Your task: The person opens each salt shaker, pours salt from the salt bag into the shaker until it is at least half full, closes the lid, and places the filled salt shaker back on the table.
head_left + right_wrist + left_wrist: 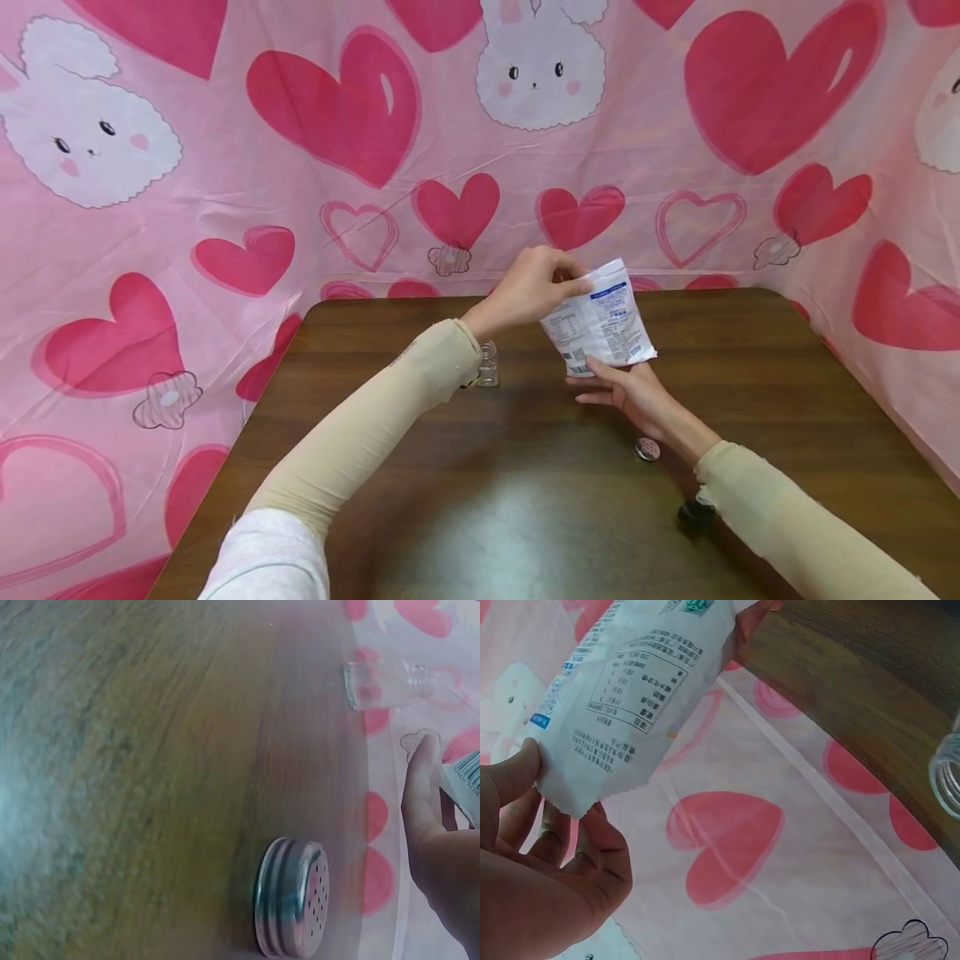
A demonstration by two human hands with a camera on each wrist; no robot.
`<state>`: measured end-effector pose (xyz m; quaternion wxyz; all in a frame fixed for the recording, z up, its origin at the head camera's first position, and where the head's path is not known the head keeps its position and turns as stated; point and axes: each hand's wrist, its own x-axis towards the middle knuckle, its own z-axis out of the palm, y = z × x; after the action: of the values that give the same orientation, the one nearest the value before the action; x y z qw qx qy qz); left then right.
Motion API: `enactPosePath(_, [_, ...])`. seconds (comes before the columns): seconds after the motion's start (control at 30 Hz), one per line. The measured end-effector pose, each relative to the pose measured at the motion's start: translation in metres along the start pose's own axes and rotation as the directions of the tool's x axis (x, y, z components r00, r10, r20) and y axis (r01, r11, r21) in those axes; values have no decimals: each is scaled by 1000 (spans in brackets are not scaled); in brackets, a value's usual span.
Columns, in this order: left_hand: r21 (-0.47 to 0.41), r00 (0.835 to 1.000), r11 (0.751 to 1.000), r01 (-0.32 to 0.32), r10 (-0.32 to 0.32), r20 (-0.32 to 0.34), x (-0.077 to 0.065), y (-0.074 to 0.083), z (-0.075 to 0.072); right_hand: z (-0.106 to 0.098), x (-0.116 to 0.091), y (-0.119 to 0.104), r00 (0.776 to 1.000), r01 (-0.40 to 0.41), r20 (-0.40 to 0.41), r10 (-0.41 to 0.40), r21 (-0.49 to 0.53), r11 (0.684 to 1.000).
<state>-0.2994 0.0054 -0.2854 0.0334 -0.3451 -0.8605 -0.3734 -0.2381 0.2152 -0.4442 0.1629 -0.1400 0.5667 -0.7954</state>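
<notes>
Left fingers pinch packet at top | right fingers grip its lower edge

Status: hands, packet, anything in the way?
Left hand pinching packet at top, right hand holding its bottom. Packet above table. Uncapped jar and perforated lid nearby; no obstruction seen.

Head view: desk across lower middle, cloth behind and at both sides. Packet right of centre, over desk, between left grip at its upper left and right grip at its bottom edge. Bottle on desk, left of packet. Lid below right grip; small item further down.
</notes>
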Motion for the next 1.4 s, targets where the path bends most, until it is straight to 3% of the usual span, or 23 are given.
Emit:
enactPosePath(0.23, [24, 998, 998, -55, 54, 43, -5, -14, -8, -2, 2, 0, 1000, 24, -8, -24, 13, 1000])
enactPosePath(0.4, [81, 997, 994, -74, 74, 14, -13, -28, -14, -4, 3, -2, 999, 35, -33, -34, 16, 999])
enactPosePath(0.6, [76, 996, 994, -83, 83, -8, -24, -38, -19, -4, 3, -5, 998, 31, -57, -31, -4, 1000])
enactPosePath(1.03, [97, 991, 988, -122, 126, -41, -43, -55, -20, -1, 6, -8, 991, -18, -131, -7, -190, 982])
enactPosePath(1.4, [80, 993, 992, -94, 99, -60, -54, -65, -22, 0, 14, -12, 989, -50, -146, 8, -284, 958])
